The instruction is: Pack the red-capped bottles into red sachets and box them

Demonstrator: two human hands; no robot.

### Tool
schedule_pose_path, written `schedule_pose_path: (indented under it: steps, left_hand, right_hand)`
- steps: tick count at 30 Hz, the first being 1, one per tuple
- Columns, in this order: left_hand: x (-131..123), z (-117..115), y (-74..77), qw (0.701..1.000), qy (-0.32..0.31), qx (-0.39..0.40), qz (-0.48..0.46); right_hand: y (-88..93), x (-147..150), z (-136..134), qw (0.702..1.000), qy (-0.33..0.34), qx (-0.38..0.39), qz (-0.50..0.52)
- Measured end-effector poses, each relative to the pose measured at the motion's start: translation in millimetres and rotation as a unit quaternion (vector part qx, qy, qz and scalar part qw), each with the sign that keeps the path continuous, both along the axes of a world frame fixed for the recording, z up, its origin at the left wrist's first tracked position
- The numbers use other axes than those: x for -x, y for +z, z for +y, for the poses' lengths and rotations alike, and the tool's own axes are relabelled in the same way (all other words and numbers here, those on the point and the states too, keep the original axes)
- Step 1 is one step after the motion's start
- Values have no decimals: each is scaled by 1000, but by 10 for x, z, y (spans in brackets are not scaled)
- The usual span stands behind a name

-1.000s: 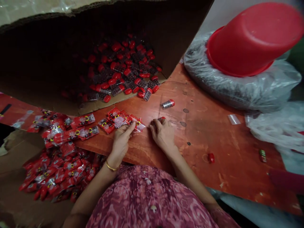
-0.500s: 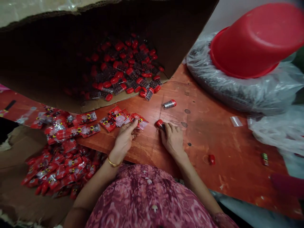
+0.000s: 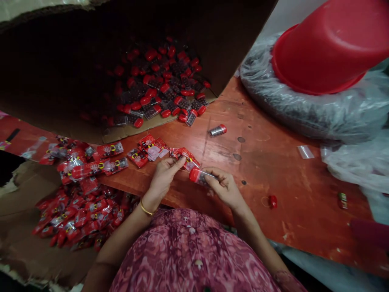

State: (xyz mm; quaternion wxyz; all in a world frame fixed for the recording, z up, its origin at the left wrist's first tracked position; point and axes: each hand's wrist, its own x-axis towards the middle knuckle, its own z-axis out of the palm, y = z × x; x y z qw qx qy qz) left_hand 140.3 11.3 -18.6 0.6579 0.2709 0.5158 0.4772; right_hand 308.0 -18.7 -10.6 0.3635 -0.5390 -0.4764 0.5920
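The right hand (image 3: 224,187) has just lifted a red-capped clear tube (image 3: 199,177) off the red-stained wooden table (image 3: 273,202), its fingers curled closed round it. The tube now sits just right of the left hand (image 3: 164,180), whose thumb and fingers pinch narrowly on a red foil sachet (image 3: 186,157). A second tube (image 3: 217,130) lies farther off, before a cardboard box (image 3: 60,52) of tubes, and a heap of sachets (image 3: 80,217) sits near left

Red plastic basin (image 3: 331,48), tilted — atop plastic-wrapped bundle (image 3: 304,113), worn wooden tabletop (image 3: 298,211)
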Motion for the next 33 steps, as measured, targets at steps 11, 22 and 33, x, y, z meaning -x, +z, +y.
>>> schedule_pose_path:
  steps: [11, 22, 33]
  left_hand:
    - [-44, 11, 9, 1000, -27, -3, 1]
    - [-176, -106, -141, 999, -9, -34, -35]
    - [-83, 3, -39, 997, 50, -40, -47]
  right_hand:
    - [-130, 50, 14, 999, 6, -30, 10]
    - [-234, 331, 33, 992, -94, -70, 47]
    - [-305, 267, -30, 992, -71, -62, 88]
